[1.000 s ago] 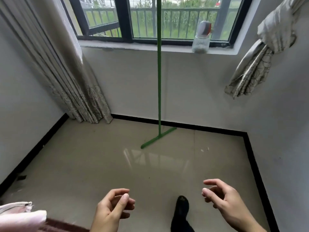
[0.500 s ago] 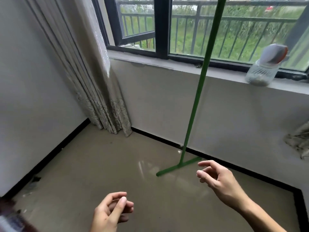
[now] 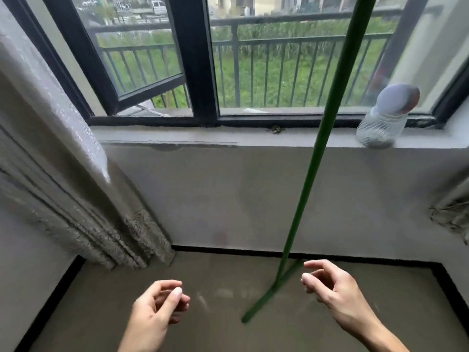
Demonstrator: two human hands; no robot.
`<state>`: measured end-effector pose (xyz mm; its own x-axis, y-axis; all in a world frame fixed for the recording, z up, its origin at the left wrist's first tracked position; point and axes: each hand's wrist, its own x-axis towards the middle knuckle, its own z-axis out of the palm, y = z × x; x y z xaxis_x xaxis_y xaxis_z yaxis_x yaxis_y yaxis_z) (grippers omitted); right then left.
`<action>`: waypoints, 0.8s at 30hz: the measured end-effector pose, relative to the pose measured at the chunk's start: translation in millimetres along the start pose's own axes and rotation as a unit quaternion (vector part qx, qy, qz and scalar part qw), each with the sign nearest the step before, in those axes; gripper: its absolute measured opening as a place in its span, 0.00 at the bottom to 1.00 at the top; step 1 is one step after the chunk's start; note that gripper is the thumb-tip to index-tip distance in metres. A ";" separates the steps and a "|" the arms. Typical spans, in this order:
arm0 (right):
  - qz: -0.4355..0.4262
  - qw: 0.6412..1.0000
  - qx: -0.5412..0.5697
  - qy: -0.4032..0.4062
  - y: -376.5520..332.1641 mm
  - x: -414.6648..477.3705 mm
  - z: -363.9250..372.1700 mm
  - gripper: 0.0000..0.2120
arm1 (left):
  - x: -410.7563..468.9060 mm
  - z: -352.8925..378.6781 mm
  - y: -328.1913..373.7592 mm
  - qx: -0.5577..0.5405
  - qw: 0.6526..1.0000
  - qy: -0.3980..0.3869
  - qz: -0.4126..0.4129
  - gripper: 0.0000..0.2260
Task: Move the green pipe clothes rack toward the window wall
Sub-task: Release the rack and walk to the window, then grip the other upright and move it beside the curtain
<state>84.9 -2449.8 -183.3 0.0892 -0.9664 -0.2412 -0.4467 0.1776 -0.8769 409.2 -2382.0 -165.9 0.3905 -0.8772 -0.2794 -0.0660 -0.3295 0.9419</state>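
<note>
Ahead, the green pipe clothes rack [image 3: 317, 158] rises nearly upright from its foot bar on the floor [image 3: 127, 313], close under the window wall [image 3: 228, 194]. Its pole passes between both loosely curled, empty hands: right hand [image 3: 332, 288] nearer, left hand [image 3: 158, 309] farther off.

The rack [image 3: 314, 158] is plain green. The left curtain [image 3: 63, 174] is grey with a line-pattern hem, the window frame [image 3: 200, 72] black, the floor [image 3: 106, 313] beige.
</note>
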 end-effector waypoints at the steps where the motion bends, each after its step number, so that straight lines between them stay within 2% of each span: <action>1: 0.007 1.000 0.006 0.014 -5.8 6.8 -0.6 0.07 | 21.1 4.8 13.5 0.003 1.000 -0.022 0.012 0.05; 9: 0.033 0.991 0.014 0.128 -33.3 90.1 -22.8 0.07 | 139.4 104.4 131.7 0.014 0.972 -0.183 0.147 0.04; 13: 0.035 0.985 -0.036 0.168 -45.5 134.4 -27.0 0.16 | 166.5 158.8 186.2 0.011 0.946 -0.255 0.198 0.03; 16: 0.031 0.981 -0.072 0.178 -53.4 165.8 -27.0 0.22 | 186.3 192.1 224.6 0.027 0.910 -0.326 0.256 0.09; 18: 0.034 0.977 -0.091 0.187 -52.3 185.0 -29.2 0.20 | 195.2 213.9 244.2 0.030 0.880 -0.375 0.289 0.11; 22: 0.051 0.972 -0.111 0.200 -47.9 200.4 -29.3 0.07 | 200.2 251.3 270.5 0.037 0.810 -0.488 0.323 0.15; 24: 0.059 0.971 -0.114 0.201 -47.3 204.8 -29.9 0.11 | 205.5 266.8 280.6 0.032 0.784 -0.528 0.326 0.14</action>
<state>97.6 -2661.7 -178.8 -0.3091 -0.9445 -0.1115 -0.6225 0.2896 -0.7270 225.9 -2747.9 -8.8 -0.7206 -0.6554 0.2263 0.0047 0.3218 0.9468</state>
